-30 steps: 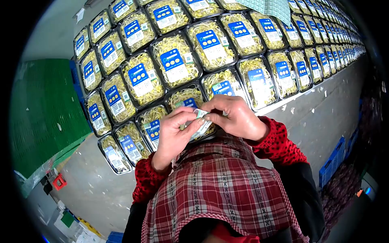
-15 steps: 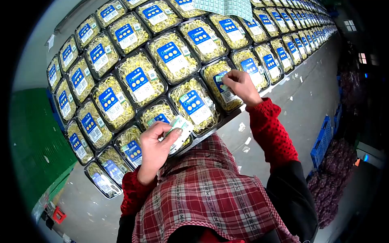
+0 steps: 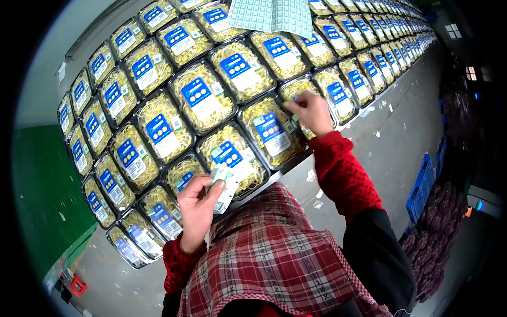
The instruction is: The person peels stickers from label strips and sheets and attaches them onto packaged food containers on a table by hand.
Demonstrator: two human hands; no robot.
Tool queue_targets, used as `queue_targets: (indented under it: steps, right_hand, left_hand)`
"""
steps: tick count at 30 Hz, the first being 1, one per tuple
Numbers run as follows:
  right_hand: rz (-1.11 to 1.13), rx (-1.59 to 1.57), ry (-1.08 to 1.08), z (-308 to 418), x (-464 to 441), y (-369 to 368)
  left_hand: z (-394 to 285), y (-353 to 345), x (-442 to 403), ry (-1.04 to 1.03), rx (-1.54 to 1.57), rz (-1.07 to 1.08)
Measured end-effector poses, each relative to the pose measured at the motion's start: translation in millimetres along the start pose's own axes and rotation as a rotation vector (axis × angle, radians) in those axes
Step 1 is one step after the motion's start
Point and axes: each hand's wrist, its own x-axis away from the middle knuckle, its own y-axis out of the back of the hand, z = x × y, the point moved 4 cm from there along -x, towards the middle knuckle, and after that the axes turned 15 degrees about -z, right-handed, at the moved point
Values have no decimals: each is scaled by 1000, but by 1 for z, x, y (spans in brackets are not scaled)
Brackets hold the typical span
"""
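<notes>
Stretching off into the distance, close rows of black plastic trays [image 3: 198, 100] lie flat, filled with pale, yellow-headed sprouts under clear film, each with a blue-and-white label. Across several of them, beyond the hands, rests a folded pale-green sheet [image 3: 253, 15] with a printed grid. The right hand [image 3: 314, 113] is over a tray at the near side, thumb and fingers bent in and drawn together; blur hides whether anything is between them. The left hand [image 3: 195, 203] pinches a small white-and-green label piece [image 3: 226, 193] between thumb and fingers, above the near edge of the rows. As for progress, at least two near trays carry a small green sticker [image 3: 260, 121] at a corner of the blue label, and these look finished in that respect. Many trays farther back show no such green corner, so more seem left, though the farthest are too small to judge.
</notes>
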Motion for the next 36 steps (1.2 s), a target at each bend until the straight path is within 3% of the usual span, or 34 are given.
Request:
queue_targets:
  steps: [1, 4, 6, 10, 12, 14, 16, 18, 20, 21, 22, 24, 26, 28, 32, 33, 36]
  right_hand:
    - [-18, -177, -12, -14, -13, 10]
    - [124, -305, -105, -35, -34, 14]
    - [146, -245, -30, -31, -40, 9]
    - [153, -309, -78, -27, -38, -4]
    - [-81, 36, 310, -22, -35, -6]
    - [-158, 191, 429, -18, -36, 6]
    - [251, -45, 131, -20, -42, 15]
    - [559, -713, 85, 35, -11, 37]
    - [610, -754, 232, 64, 6, 50]
    - [595, -760, 124, 65, 6, 51]
    - [593, -763, 125, 60, 3, 53]
    - [624, -750, 35, 44, -1, 52]
    - [628, -785, 42, 34, -1, 54]
    - [636, -776, 89, 30, -6, 62]
    - [469, -664, 305, 21, -23, 78]
    - [481, -634, 269, 19, -25, 82]
    - [397, -605, 390, 7, -29, 89]
  left_hand:
    - [-3, -9, -1, 17, 32, -8]
    - [-7, -32, -6, -21, -3, 21]
    - [-12, -47, -7, -13, 26, 22]
    - [-18, -72, -11, 8, 66, -10]
    - [-16, -82, -15, 23, 50, -29]
    - [-18, -93, -16, 64, 53, -88]
    - [-8, -102, -22, 115, 82, -103]
    - [-6, -116, -26, 45, 79, -101]
    - [-14, -135, -29, 29, 202, -43]
    - [-6, -135, -32, 24, 132, 5]
    - [-10, -142, -33, 22, 129, 6]
    - [-27, -157, -34, -187, 174, 5]
    - [-25, -162, -36, -206, 96, 66]
    - [-26, -171, -36, -199, 5, 94]
    - [-45, -189, -35, -456, -245, 116]
    - [-48, -194, -34, -479, -251, 118]
    - [-46, -206, -33, -372, -270, 158]
